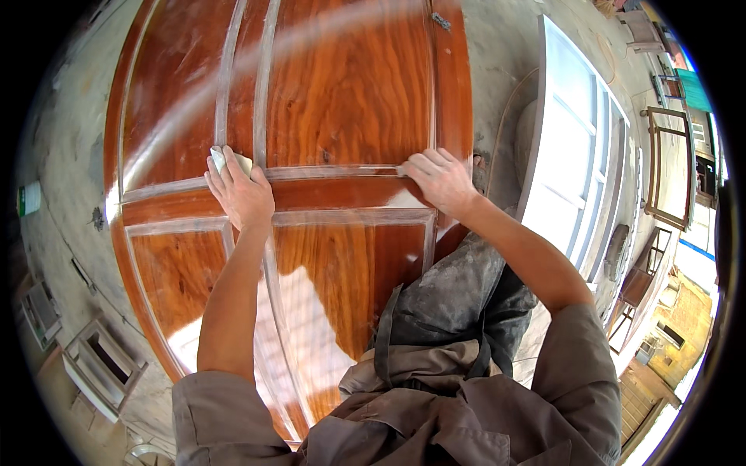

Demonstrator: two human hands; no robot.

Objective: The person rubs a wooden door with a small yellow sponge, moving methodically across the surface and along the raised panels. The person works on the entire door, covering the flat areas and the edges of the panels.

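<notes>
Nearest, at the bottom edge, are the person's grey sleeves and a dusty dark apron [458, 299], with both bare forearms reaching away over a glossy reddish-brown wooden door [350, 93] that lies flat and fills the middle of the view. Its near panels shine with reflected light, and pale sanded strips frame each panel.

The left hand [239, 190] lies palm down on the door where an upright strip meets the cross rail. Its grip is pressed together over a small pale sanding pad [225, 158], which peeks out beyond the fingertips and rests on the wood. The right hand [441, 180] lies further right on the same cross rail, near the door's right edge; its fingers are spread flat on the wood and hold nothing.

On the left, on the concrete floor [70, 155], sit grey box-like frames [101, 365] near the bottom and a small white and green container [29, 199] further off. On the right, a white panelled door [567, 155] lies alongside, and beyond it stand bare wooden frames [667, 167] at the far right.
</notes>
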